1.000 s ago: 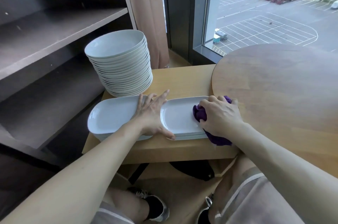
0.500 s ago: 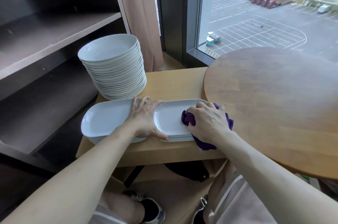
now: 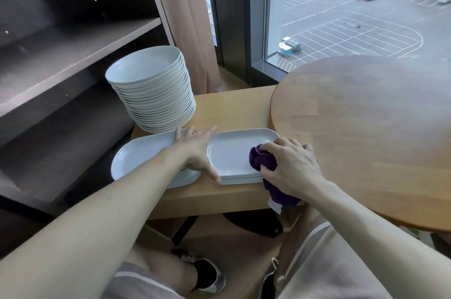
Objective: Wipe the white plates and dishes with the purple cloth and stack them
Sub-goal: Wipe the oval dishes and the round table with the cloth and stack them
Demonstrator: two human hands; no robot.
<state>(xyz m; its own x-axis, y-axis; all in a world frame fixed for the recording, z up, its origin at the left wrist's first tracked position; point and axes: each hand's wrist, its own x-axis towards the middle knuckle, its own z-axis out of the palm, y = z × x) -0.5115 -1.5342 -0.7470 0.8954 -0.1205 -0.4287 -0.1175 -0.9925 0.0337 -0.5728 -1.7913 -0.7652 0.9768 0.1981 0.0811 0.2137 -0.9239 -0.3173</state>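
Observation:
Two low stacks of white oblong dishes lie side by side on a small wooden table. My right hand grips the purple cloth and presses it onto the top dish of the right stack, at its right end. My left hand lies flat with straight fingers between the stacks, its thumb along the left rim of the right stack. The left stack is partly hidden under my left forearm. A tall stack of round white plates stands behind it.
A round wooden tabletop overlaps the small table on the right. Dark shelves stand to the left. A curtain and a window lie behind. My knees and shoes are below the table.
My right hand has slid the purple cloth a little along the right end of the top dish. My left hand has stayed braced between the stacks. The camera has shifted slightly.

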